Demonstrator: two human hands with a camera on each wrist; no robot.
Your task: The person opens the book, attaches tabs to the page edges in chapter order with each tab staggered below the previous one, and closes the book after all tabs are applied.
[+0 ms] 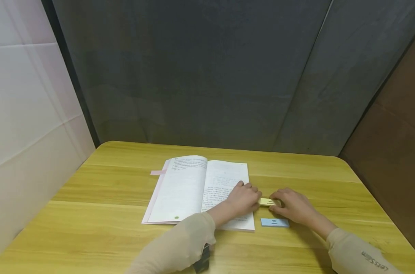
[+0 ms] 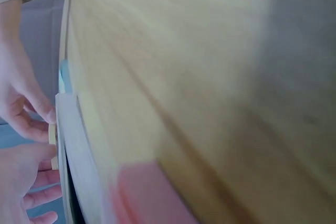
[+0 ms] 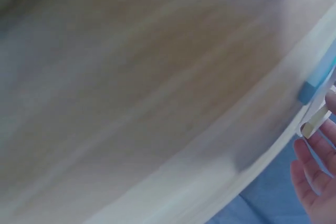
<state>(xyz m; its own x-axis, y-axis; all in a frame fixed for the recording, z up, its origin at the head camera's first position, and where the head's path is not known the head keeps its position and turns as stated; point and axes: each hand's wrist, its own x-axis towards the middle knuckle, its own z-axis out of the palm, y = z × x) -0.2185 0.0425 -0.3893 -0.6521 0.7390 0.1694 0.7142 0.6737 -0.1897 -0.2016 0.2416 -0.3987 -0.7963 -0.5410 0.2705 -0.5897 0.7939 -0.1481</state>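
A small yellow pad [image 1: 266,202] with dark strokes lies between my two hands, just right of an open book [image 1: 180,194]. My left hand [image 1: 243,199] reaches over the book's right page and pinches the pad's left end. At the other end, the thumb and fingers of my right hand [image 1: 293,204] grip it. In the left wrist view the yellow pad [image 2: 52,136] shows edge-on between both hands. A blue pad [image 1: 275,222] with dark strokes rests on the table, nearer to me. Its end also appears in the right wrist view, where the blue pad [image 3: 311,90] is beside the yellow one.
A pink tab [image 1: 157,172] sticks out from the book's left edge. The wooden table [image 1: 91,213] has rounded far corners. Behind it stands a dark grey partition [image 1: 193,76], with a pale panel [image 1: 29,95] at left and a brown one [image 1: 396,102] at right.
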